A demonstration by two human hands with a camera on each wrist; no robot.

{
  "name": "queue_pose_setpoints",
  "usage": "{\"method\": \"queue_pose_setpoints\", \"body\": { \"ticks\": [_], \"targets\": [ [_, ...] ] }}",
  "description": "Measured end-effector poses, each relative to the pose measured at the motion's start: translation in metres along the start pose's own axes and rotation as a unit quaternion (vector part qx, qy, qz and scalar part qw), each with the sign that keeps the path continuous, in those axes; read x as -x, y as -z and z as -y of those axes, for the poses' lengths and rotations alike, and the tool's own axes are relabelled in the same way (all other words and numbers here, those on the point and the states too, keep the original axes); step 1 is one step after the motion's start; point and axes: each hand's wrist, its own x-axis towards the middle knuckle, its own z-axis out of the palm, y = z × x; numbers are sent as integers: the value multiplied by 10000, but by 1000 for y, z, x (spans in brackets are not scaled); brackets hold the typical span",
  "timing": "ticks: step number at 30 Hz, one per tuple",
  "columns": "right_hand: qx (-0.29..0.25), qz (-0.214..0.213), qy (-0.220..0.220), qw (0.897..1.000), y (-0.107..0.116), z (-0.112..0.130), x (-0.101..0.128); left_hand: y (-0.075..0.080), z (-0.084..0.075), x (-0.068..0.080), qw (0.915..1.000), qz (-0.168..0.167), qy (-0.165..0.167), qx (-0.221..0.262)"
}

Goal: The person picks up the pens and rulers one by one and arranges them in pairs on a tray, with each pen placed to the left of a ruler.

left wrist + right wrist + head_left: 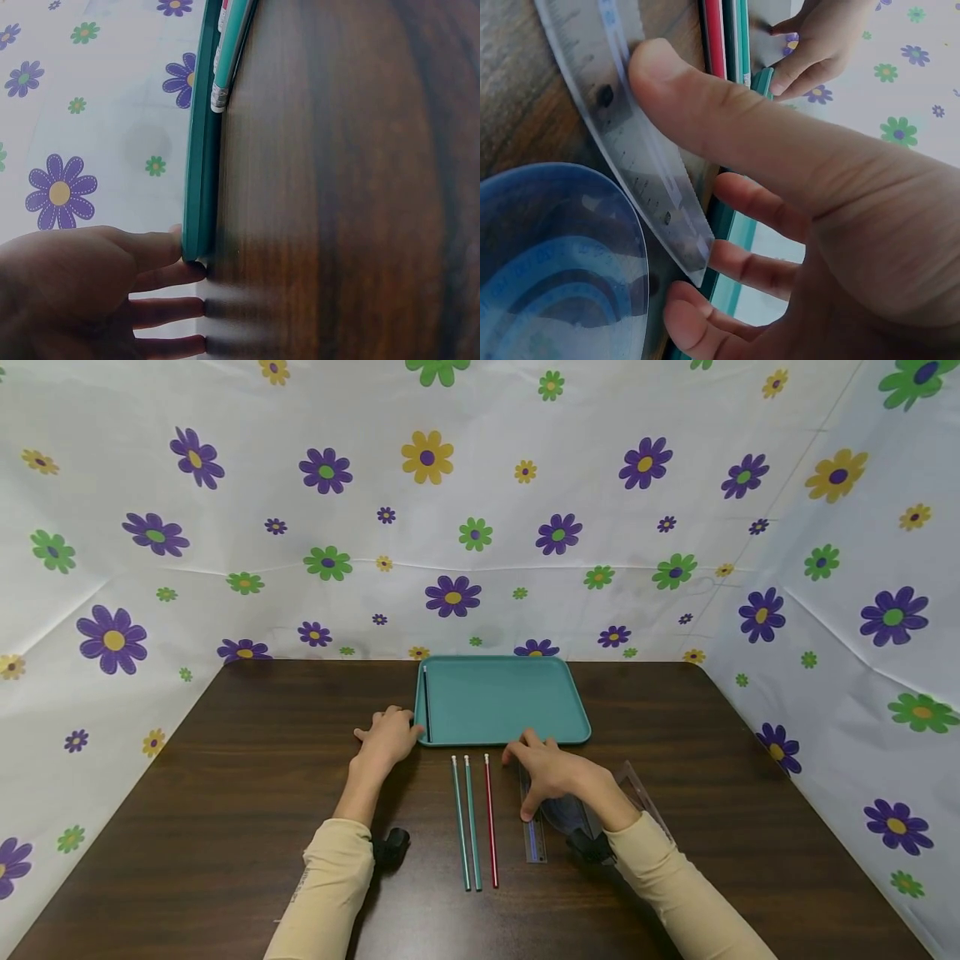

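Right wrist only: blue protractor beside right hand, grip loose, holding nothing.

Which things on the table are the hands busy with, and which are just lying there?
In hand:
- teal tray, touched by the left hand
- clear ruler, under the right hand

Lying about:
- two green pencils
- red pencil
- protractor
- set square
- pencil in the tray
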Motion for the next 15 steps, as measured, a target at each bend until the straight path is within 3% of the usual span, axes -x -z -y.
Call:
{"method": "queue_pose_setpoints", "body": {
  "ticks": [15],
  "targets": [
    [-324,-166,111,9993,1,1,4,0,1,2,10000,-23,-43,25]
  ]
}}
